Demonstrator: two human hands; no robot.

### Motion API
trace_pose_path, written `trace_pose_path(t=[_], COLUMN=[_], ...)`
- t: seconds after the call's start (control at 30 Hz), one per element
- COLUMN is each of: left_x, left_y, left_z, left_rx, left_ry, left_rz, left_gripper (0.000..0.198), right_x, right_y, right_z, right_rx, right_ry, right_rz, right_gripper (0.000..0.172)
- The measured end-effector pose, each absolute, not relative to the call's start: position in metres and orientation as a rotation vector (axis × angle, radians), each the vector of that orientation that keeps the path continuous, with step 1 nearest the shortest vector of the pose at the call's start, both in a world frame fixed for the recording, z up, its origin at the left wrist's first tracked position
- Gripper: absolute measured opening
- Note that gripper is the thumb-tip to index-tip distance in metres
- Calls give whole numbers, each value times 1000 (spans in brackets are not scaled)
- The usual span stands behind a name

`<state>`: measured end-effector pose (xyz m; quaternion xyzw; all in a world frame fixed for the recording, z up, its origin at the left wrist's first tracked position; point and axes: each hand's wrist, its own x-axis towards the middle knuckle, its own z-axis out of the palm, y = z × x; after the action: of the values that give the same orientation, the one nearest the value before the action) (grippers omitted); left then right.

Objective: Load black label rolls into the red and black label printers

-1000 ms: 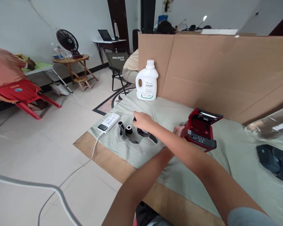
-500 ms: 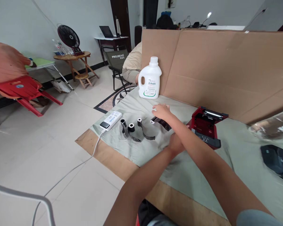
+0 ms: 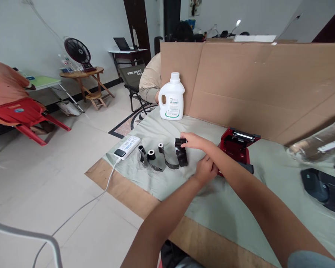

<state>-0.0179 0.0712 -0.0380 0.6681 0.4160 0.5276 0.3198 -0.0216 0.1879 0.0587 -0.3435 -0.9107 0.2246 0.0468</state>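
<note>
One chair (image 3: 132, 76) reads PROJEEYO; right hand (image 3: 194, 141) holds black roll (image 3: 181, 155).

Single head-worn view, facing forward and down over nearby hands (image 3: 205, 169), seemingly wide-angled

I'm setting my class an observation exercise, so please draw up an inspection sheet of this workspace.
Surface: wrinkled pale green cloth over a brown board.
Job's things: three small black rolls trailing strips; wide glossy black roll; red boxy machine, lid open.
Clutter: white plastic jug; white rectangular device; dark angular device.
Grips: right grip holds the wide roll's upper end; left grip beside the machine, contact unclear.
Cables: thin white cable from the rectangular device toward the floor; thick grey tube, lower left.
Surroundings: brown cardboard panel; person in beige; person in orange; round black fan.
</note>
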Motion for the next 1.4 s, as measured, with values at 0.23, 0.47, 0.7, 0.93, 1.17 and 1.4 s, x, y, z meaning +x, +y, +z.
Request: trace_pose_path(t=[0.23,0.47,0.7,0.93,1.17,1.4], left_x=[-17,-17,-17,-17,2,-4], left_y=[72,69,66,54,47,51], left_z=[-42,-41,-39,-24,-13,-25], left_rx=[1867,1936,2005,2426,2429,2503], left_ry=[1228,1138,1155,1153,1284,1233], left_rz=[1449,1476,1522,1505,1503,1642], left_gripper=[52,58,59,50,15,11], right_x=[92,214,191,166,175,210], right_y=[131,99,119,129,126,140], right_z=[96,96,60,68,64,51], right_rx=[-1074,-1102,-1727,-2020,-1900,-1442], right_ry=[-1927,-1701,-2207,-2301,-2171,-1252], right_rz=[1305,1170,237,117,244,416], right_gripper=[33,39,23,21,12,36])
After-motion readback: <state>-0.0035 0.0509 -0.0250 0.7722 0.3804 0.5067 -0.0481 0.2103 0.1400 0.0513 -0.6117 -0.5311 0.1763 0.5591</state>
